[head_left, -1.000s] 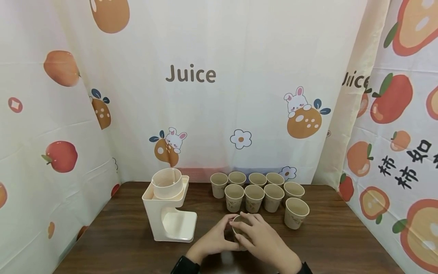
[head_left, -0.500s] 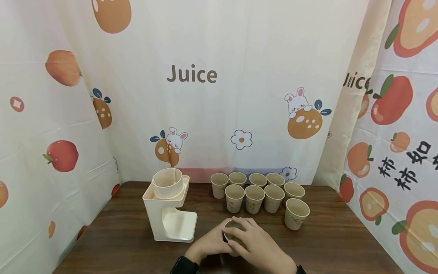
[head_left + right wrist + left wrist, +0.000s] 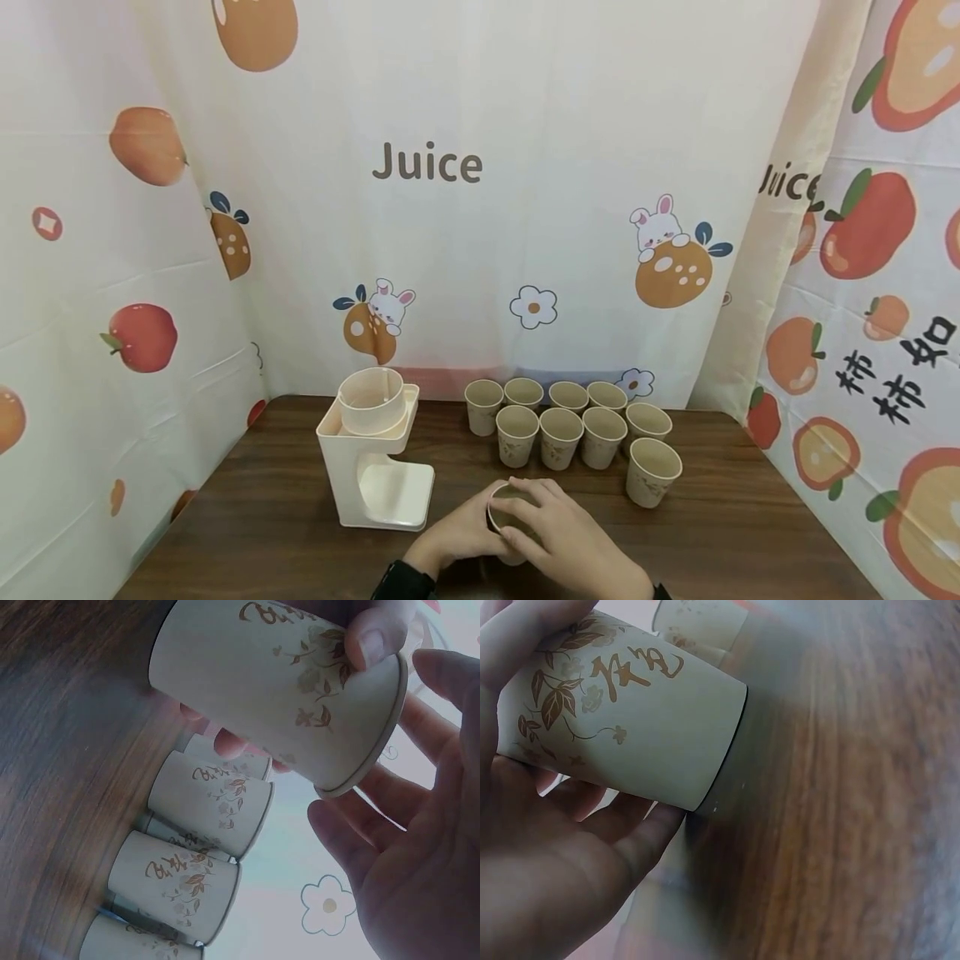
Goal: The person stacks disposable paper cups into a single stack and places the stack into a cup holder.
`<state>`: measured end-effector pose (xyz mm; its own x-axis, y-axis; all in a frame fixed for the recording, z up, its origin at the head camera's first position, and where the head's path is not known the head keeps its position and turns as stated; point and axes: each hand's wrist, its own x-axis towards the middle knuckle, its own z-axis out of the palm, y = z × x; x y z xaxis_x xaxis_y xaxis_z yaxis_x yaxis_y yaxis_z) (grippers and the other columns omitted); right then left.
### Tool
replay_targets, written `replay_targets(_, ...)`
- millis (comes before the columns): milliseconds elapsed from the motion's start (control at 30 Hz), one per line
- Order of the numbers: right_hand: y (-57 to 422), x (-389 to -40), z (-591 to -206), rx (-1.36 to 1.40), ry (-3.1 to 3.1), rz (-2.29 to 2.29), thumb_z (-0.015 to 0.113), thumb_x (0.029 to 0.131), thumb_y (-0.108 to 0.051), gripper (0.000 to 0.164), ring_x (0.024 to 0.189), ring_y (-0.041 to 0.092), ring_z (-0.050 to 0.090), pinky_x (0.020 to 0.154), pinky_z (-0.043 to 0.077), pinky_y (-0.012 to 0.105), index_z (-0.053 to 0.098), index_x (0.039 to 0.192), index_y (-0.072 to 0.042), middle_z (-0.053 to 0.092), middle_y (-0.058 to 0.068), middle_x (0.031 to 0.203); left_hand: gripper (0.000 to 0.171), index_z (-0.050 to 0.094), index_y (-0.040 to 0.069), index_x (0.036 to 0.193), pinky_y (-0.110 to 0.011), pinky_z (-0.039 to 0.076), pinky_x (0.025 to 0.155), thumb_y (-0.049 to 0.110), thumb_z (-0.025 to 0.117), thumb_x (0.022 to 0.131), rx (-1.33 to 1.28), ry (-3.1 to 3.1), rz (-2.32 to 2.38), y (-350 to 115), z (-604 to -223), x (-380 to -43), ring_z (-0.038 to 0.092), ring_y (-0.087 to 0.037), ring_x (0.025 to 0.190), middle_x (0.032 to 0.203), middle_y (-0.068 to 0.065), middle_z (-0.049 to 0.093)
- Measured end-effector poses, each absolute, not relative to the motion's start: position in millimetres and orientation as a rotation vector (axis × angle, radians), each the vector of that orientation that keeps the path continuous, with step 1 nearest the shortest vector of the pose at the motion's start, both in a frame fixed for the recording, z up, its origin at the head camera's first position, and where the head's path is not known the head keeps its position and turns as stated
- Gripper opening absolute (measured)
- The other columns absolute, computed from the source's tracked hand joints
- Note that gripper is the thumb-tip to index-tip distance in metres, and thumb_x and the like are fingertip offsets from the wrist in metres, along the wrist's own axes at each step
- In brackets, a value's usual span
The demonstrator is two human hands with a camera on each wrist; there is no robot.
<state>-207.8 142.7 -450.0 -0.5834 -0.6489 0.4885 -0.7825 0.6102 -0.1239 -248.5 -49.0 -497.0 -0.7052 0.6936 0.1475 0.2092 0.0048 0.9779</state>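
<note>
In the left wrist view, a beige paper cup (image 3: 660, 724) with brown floral print stands upright close over the wooden table. My left hand (image 3: 467, 527) grips it from the side, thumb on the near wall and fingers round the far side. My right hand (image 3: 570, 537) is spread over the mouth in the head view, partly covering the cup. Seen from the right wrist, its fingertips (image 3: 324, 817) lie right at the cup's rim, fingers fairly straight and not wrapped round the wall.
Several matching paper cups (image 3: 562, 437) stand in rows at the back, with one cup (image 3: 654, 475) at the front right. A cream juicer-like machine (image 3: 341, 475) with a round top container stands left on the brown table (image 3: 262, 533). Fruit-printed curtains (image 3: 450, 250) enclose the table.
Both hands and the cup have shifted slightly left and toward the person over the past second. Since half a second ago they have barely moved; the head view has turned slightly.
</note>
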Motion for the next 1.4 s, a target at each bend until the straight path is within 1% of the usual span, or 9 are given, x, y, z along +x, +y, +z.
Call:
replay_targets(233, 145.7, -210.1, -449.5, 1.118, -2.436, 0.495, 0.052, 0.095, -0.038, 0.028, 0.119, 0.016, 0.044, 0.087, 0.049, 0.043, 0.058, 0.121, -0.033, 0.054, 0.000, 0.128, 0.068, 0.038, 0.023, 0.135, -0.030, 0.048, 0.087, 0.013, 0.072, 0.077, 0.920, 1.841, 1.794, -49.0, -498.7, -247.3, 0.056, -0.021, 0.105, 0.123, -0.001, 0.058)
replay_targets(433, 153.3, -215.3, -449.8, 1.030, -2.387, 0.464, 0.057, 0.092, -0.037, 0.024, 0.113, 0.013, 0.048, 0.083, 0.050, 0.041, 0.061, 0.115, -0.030, 0.056, -0.003, 0.122, 0.067, 0.040, 0.019, 0.133, -0.031, 0.049, 0.085, 0.011, 0.074, 0.077, 0.895, 1.805, 1.813, -49.1, -498.7, -247.2, 0.054, -0.027, 0.107, 0.123, -0.008, 0.055)
replay_targets(533, 159.9, -220.8, -450.4, 0.974, -2.360, 0.426, 0.061, 0.090, -0.034, 0.023, 0.109, 0.013, 0.050, 0.082, 0.050, 0.043, 0.064, 0.111, -0.026, 0.059, -0.003, 0.119, 0.067, 0.041, 0.018, 0.132, -0.035, 0.048, 0.087, 0.012, 0.076, 0.076, 0.871, 1.828, 1.809, -49.7, -498.6, -247.3, 0.050, -0.033, 0.110, 0.124, -0.013, 0.053)
replay_targets(700, 177.2, -233.9, -450.7, 0.865, -2.337, 0.413, 0.066, 0.086, -0.028, 0.024, 0.105, 0.014, 0.052, 0.080, 0.049, 0.044, 0.067, 0.108, -0.022, 0.063, -0.003, 0.111, 0.067, 0.042, 0.012, 0.131, -0.047, 0.043, 0.092, 0.012, 0.077, 0.074, 0.898, 1.860, 1.822, -49.2, -499.6, -248.3, 0.047, -0.040, 0.111, 0.124, -0.023, 0.052)
replay_targets(767, 186.1, -239.8, -451.1, 0.801, -2.335, 0.416, 0.066, 0.085, -0.026, 0.023, 0.102, 0.015, 0.053, 0.079, 0.048, 0.044, 0.067, 0.107, -0.022, 0.065, -0.002, 0.108, 0.066, 0.043, 0.013, 0.130, -0.050, 0.042, 0.093, 0.011, 0.078, 0.074, 0.907, 1.856, 1.828, -49.0, -499.6, -248.4, 0.047, -0.041, 0.111, 0.123, -0.023, 0.053)
replay_targets(933, 210.5, -252.3, -451.1, 0.667, -2.306, 0.413, 0.065, 0.084, -0.023, 0.021, 0.096, 0.021, 0.055, 0.077, 0.046, 0.047, 0.068, 0.104, -0.018, 0.065, 0.000, 0.102, 0.063, 0.046, 0.017, 0.127, -0.052, 0.042, 0.093, 0.011, 0.078, 0.073, 0.906, 1.871, 1.834, -48.7, -498.7, -247.1, 0.049, -0.039, 0.110, 0.120, -0.015, 0.057)
replay_targets(1167, 240.8, -259.4, -450.5, 0.502, -2.259, 0.382, 0.065, 0.082, -0.020, 0.022, 0.090, 0.030, 0.056, 0.074, 0.046, 0.052, 0.068, 0.103, -0.011, 0.065, 0.009, 0.097, 0.063, 0.047, 0.016, 0.126, -0.053, 0.041, 0.093, 0.010, 0.079, 0.072, 0.937, 1.890, 1.845, -48.1, -500.8, -246.5, 0.049, -0.040, 0.109, 0.118, -0.018, 0.057)
replay_targets(1300, 252.5, -262.8, -452.7, 0.400, -2.229, 0.403, 0.065, 0.082, -0.017, 0.022, 0.093, 0.036, 0.055, 0.072, 0.045, 0.057, 0.068, 0.101, -0.008, 0.066, 0.015, 0.100, 0.063, 0.047, 0.017, 0.126, -0.054, 0.041, 0.094, 0.009, 0.078, 0.072, 0.935, 1.880, 1.841, -48.1, -500.7, -247.0, 0.049, -0.040, 0.110, 0.119, -0.017, 0.057)
replay_targets(1400, 259.2, -264.2, -456.7, 0.316, -2.226, 0.412, 0.064, 0.082, -0.016, 0.022, 0.097, 0.040, 0.053, 0.070, 0.044, 0.060, 0.068, 0.102, -0.008, 0.064, 0.018, 0.106, 0.063, 0.047, 0.018, 0.126, -0.052, 0.042, 0.094, 0.010, 0.079, 0.072, 0.919, 1.885, 1.827, -48.6, -499.8, -247.2, 0.049, -0.038, 0.110, 0.119, -0.015, 0.057)
